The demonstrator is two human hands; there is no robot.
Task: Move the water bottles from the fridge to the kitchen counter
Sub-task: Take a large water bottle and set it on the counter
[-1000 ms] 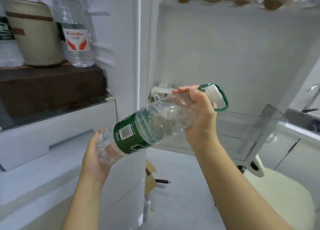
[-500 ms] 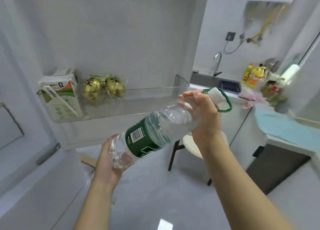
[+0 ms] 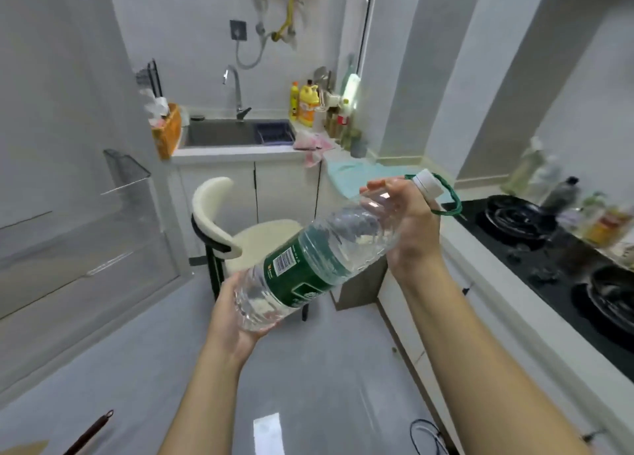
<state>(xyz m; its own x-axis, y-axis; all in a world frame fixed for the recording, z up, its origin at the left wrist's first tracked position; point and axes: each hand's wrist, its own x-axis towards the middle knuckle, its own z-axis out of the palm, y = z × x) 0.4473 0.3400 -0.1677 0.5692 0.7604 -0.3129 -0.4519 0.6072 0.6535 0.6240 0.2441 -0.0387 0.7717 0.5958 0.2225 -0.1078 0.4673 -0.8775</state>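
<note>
Both hands are on the water bottle, which is up in the air and tilted, cap end high to the right, base low to the left. The right hand is wrapped round the neck just under the white cap, fingers curled over the clear shoulder, and a green carry loop sticks out past the knuckles. The left hand cups the base from below, with palm under it and fingers curled up round the bottom. The green label faces us, barcode showing.

The bottle hangs above the grey floor, left of the worktop's front edge, and no part of it rests on that worktop. On the right, the worktop carries a black hob with a dark pan on it, and blurred bottles stand along its back edge.

At the far end a sink is set in the worktop with a tap behind it and yellow bottles by its right back corner. A blue cloth drapes over the worktop's corner. A cream stool stands on the floor below the sink. At the left edge is the open fridge door, with its clear shelf jutting out.
</note>
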